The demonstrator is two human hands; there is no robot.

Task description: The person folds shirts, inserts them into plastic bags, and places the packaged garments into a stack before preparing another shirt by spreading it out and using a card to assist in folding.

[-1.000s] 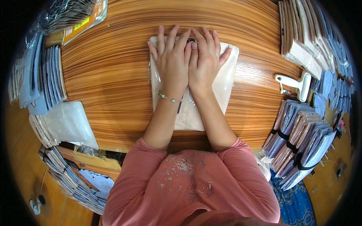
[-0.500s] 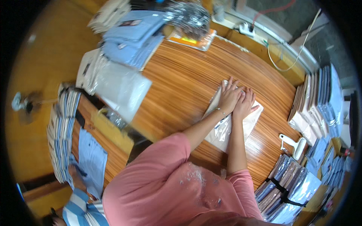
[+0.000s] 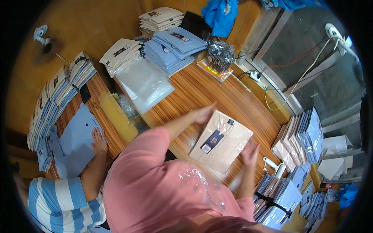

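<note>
A folded cream shirt (image 3: 229,145) in a clear plastic bag lies in front of me, a dark hang tag (image 3: 212,141) facing up. At its upper left edge is my left hand (image 3: 204,113), fingers stretched out and somewhat blurred. My right hand (image 3: 249,153) is along the right edge of the bag. Motion smears its fingers, so its grip on the bag cannot be made out.
Clear plastic bags (image 3: 149,87) lie left of the shirt, near stacked blue shirts (image 3: 173,50). Bagged shirts (image 3: 295,138) and a white lint roller (image 3: 275,167) are on the right. A co-worker's hand (image 3: 99,141) rests on a blue shirt (image 3: 77,143) at far left.
My hands have moved apart from pressing together on the bagged shirt to its opposite sides. Its hang tag now shows on top. The view has shifted, and more of the co-worker is visible.
</note>
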